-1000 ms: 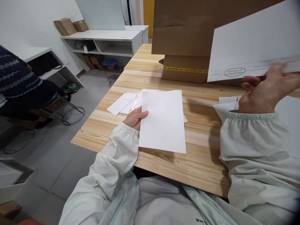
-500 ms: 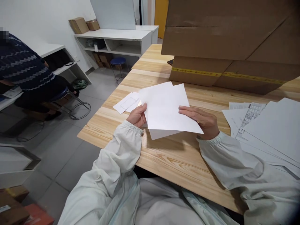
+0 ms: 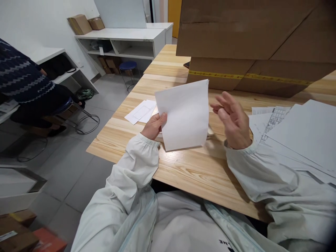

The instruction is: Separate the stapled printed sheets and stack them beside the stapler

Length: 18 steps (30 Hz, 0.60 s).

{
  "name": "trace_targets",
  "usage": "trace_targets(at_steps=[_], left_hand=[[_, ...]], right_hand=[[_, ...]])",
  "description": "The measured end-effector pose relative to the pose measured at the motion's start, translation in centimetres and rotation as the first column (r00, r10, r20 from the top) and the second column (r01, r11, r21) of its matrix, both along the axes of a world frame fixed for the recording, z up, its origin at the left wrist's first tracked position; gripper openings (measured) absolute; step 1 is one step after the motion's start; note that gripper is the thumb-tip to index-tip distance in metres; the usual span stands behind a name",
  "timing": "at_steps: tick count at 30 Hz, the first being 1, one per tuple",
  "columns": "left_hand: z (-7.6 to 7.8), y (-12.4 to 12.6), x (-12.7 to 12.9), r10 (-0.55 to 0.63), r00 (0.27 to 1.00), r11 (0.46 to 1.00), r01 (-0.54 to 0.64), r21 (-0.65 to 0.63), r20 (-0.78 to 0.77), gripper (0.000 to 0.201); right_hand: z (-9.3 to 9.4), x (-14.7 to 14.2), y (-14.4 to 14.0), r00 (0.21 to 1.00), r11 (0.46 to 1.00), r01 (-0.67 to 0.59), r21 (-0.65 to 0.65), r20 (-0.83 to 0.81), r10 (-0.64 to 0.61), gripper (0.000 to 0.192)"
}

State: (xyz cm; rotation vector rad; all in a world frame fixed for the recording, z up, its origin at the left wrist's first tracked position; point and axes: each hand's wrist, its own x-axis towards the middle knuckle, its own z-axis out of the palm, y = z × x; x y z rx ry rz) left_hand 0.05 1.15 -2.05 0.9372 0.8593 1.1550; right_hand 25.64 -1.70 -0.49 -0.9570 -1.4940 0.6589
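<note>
My left hand (image 3: 155,126) grips the left edge of a white paper sheet (image 3: 185,115), thumb on the front. The sheet stands tilted over the wooden table (image 3: 194,168), curling a little at its right side. Whether it is one sheet or a few, I cannot tell. Just right of the paper, my right hand (image 3: 233,120) is raised with its fingers apart and nothing in them. Behind the sheet's lower right corner a pale object peeks out, mostly hidden. Small drawn-on papers (image 3: 140,111) lie left of the held sheet.
Spread papers (image 3: 301,136), some with printed drawings, cover the table's right side. A large cardboard box (image 3: 223,71) stands at the back. To the left, a person (image 3: 28,84) sits on a stool near white shelving (image 3: 126,34). Boxes (image 3: 17,231) lie on the floor at lower left.
My right hand has let go of the paper and lifted away to the right. The held paper, fanned out and flatter before, now stands more upright as one squared outline in my left hand.
</note>
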Motion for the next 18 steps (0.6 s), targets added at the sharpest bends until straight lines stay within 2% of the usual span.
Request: trace_targets(at_steps=[2,4,7,9,12,15,18], left_hand=[[0.9,-1.2,0.7,0.002,0.999,0.997,0.001,0.082,-0.034,0.033],[2.3,-3.0,1.6,-0.024,0.997,0.985,0.036,0.170,-0.074,0.031],[4.5,-5.8,3.1,-0.091,0.988,0.942,0.125,0.312,-0.123,0.026],[5.2,-7.2,4.0,-0.111,0.986,0.933,0.148,0.327,-0.128,0.028],[5.1,-8.3,4.9,-0.107,0.986,0.943,0.141,0.300,-0.127,0.032],[4.1,-8.5,5.5,-0.133,0.980,0.948,0.170,0.270,-0.149,0.036],[3.3,-8.5,5.9,-0.071,0.985,0.951,0.114,0.289,-0.158,0.041]], right_hand=[[0.0,0.3,-1.0,0.986,0.973,-0.088,-0.212,-0.159,0.055,0.047],[-0.2,0.5,-2.7,0.982,0.933,-0.146,-0.330,-0.165,0.095,0.039],[-0.9,0.6,-5.9,0.997,0.957,-0.019,-0.289,-0.076,-0.003,0.016],[-1.7,0.7,-7.6,0.995,0.975,0.091,-0.202,-0.020,-0.098,0.011],[-3.2,1.1,-8.9,0.985,0.978,0.170,-0.123,0.015,-0.169,0.018],[-4.2,1.5,-9.1,0.986,0.973,0.164,-0.159,0.012,-0.165,0.021],[-4.2,1.8,-9.1,0.984,0.970,0.178,-0.166,0.031,-0.175,0.018]])
